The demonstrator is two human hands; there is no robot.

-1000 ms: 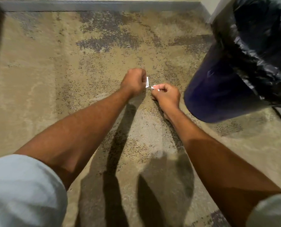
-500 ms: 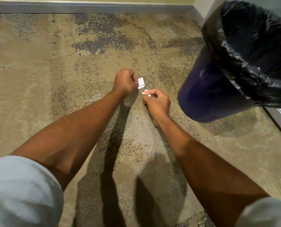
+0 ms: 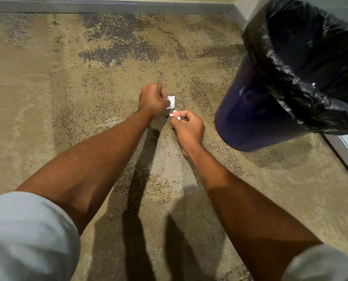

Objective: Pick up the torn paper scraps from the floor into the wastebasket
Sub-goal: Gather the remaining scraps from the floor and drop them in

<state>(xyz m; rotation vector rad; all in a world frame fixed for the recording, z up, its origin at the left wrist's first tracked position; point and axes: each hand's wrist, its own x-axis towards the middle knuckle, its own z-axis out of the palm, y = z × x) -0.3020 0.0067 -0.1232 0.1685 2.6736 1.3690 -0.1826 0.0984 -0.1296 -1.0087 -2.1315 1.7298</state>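
Observation:
Both hands are held out over the speckled tan carpet. My left hand (image 3: 152,99) is curled into a fist and pinches a small white paper scrap (image 3: 171,102) that sticks out to its right. Just below it, my right hand (image 3: 187,126) pinches a smaller crumpled white scrap (image 3: 174,116) between thumb and fingertips. The two scraps are close together but apart. The dark blue wastebasket (image 3: 248,110) with a black bag liner (image 3: 311,63) stands to the right of both hands, its mouth open towards me.
A grey baseboard (image 3: 108,6) runs along the far wall. A metal door or window frame (image 3: 345,153) borders the carpet on the right, behind the wastebasket. My arms cast dark shadows on the carpet below them. No loose scraps are visible on the carpet.
The view has shifted, so both hands and the wastebasket sit a little further left in the frame. The scrap in my left hand shows more of its face. Both grips are unchanged.

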